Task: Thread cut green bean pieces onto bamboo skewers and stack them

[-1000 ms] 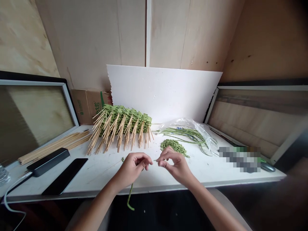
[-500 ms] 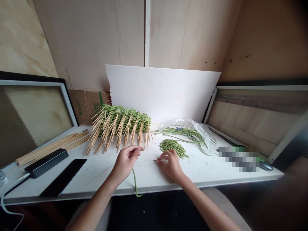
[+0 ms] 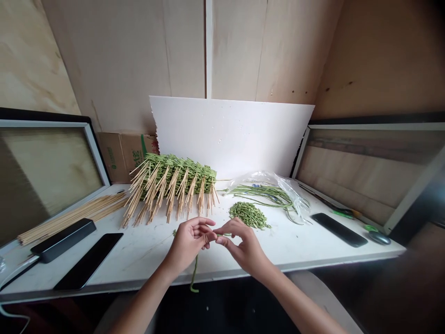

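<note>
While the left hand [image 3: 189, 239] is curling its fingers around a slender, dangling green bean [image 3: 195, 273], the right hand's [image 3: 246, 245] fingers are pinching a short green piece [image 3: 225, 234]; knobbly cut beans [image 3: 248, 215] are heaping at one o'clock.

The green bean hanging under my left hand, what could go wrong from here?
The green bean dangles past the front edge of the table, so it might snag there or drop if the left hand loosens its grip. The loose pile of short green pieces lies just beyond the right hand; a careless knuckle could scatter it. The splayed sticks point this way and might get knocked.
</note>
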The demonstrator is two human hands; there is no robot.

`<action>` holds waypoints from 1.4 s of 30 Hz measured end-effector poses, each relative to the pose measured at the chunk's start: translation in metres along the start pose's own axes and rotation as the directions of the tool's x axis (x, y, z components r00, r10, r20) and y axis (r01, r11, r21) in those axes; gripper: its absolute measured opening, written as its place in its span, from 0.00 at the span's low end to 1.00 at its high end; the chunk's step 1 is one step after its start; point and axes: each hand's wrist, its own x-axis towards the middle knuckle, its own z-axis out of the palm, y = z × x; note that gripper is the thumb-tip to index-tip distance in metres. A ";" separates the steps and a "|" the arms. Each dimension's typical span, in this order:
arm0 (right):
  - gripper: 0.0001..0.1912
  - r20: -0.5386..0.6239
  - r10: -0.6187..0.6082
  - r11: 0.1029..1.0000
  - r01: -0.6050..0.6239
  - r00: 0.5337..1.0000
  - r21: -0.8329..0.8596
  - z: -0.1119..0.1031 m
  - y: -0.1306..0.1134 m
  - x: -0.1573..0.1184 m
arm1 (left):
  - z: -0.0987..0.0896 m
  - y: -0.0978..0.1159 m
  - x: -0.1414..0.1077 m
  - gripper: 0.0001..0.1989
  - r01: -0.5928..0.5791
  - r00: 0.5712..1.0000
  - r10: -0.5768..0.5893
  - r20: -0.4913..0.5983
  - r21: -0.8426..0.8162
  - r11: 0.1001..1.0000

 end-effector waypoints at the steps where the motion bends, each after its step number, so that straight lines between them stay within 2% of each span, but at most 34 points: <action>1: 0.07 -0.025 -0.038 0.999 0.038 0.999 -0.020 0.001 -0.003 0.000 | 0.000 0.000 0.000 0.23 0.004 1.000 -0.003 0.018 -0.013 1.000; 5: 0.07 -0.136 -0.087 0.994 0.076 0.987 -0.081 -0.005 0.000 0.003 | -0.001 0.002 -0.001 0.22 0.015 0.995 -0.015 0.098 0.001 1.000; 9: 0.06 -0.184 -0.076 0.992 0.056 0.980 -0.110 -0.013 0.009 0.006 | -0.001 0.003 -0.001 0.21 -0.025 0.997 0.020 0.077 0.066 0.998; 12: 0.06 -0.160 -0.127 0.985 0.106 0.979 -0.135 -0.014 0.010 0.006 | -0.001 0.004 -0.002 0.20 -0.036 0.999 0.032 0.037 0.118 0.992; 14: 0.10 -0.129 -0.195 0.974 0.177 0.972 -0.140 -0.013 0.009 0.006 | 0.001 0.005 -0.003 0.20 -0.040 0.999 0.036 0.031 0.143 0.989; 16: 0.12 -0.107 -0.257 0.959 0.239 0.961 -0.154 -0.010 0.008 0.005 | 0.002 0.007 -0.005 0.19 -0.045 0.998 0.037 0.054 0.155 0.987; 19: 0.09 -0.078 -0.283 0.945 0.263 0.956 -0.194 -0.008 0.009 0.003 | 0.006 0.009 -0.008 0.19 -0.056 0.994 0.038 0.099 0.188 0.981; 22: 0.10 -0.041 -0.268 0.951 0.258 0.962 -0.171 -0.006 0.009 0.001 | 0.010 0.012 -0.011 0.17 -0.128 0.987 0.094 0.132 0.271 0.954; 25: 0.12 -0.039 -0.224 0.973 0.221 0.974 -0.064 -0.004 0.007 0.000 | 0.011 0.011 -0.012 0.17 -0.212 0.972 0.165 0.166 0.329 0.920; 28: 0.14 -0.053 -0.126 0.986 0.131 0.991 0.106 -0.006 0.010 0.002 | 0.008 0.006 -0.011 0.14 -0.220 0.967 0.169 0.190 0.292 0.931; 30: 0.15 -0.014 -0.063 0.984 0.064 0.998 0.166 -0.008 0.018 0.003 | 0.004 0.002 -0.009 0.13 -0.193 0.971 0.146 0.189 0.261 0.946; 32: 0.14 0.019 -0.020 0.996 0.018 1.000 0.085 -0.008 0.032 0.002 | 0.000 -0.001 -0.006 0.15 -0.149 0.979 0.108 0.175 0.241 0.959; 36: 0.14 0.015 0.032 0.968 -0.028 0.999 -0.250 -0.005 0.069 -0.005 | -0.003 -0.002 -0.003 0.20 -0.076 0.991 0.048 0.122 0.238 0.968; 39: 0.12 0.098 0.071 0.941 -0.034 0.993 -0.336 -0.003 0.086 -0.011 | -0.003 -0.003 -0.001 0.19 -0.069 0.994 0.046 0.097 0.254 0.965; 42: 0.08 0.102 0.056 0.919 -0.012 0.993 -0.394 -0.002 0.091 -0.014 | -0.003 -0.004 -0.001 0.20 -0.055 0.997 0.041 0.063 0.254 0.966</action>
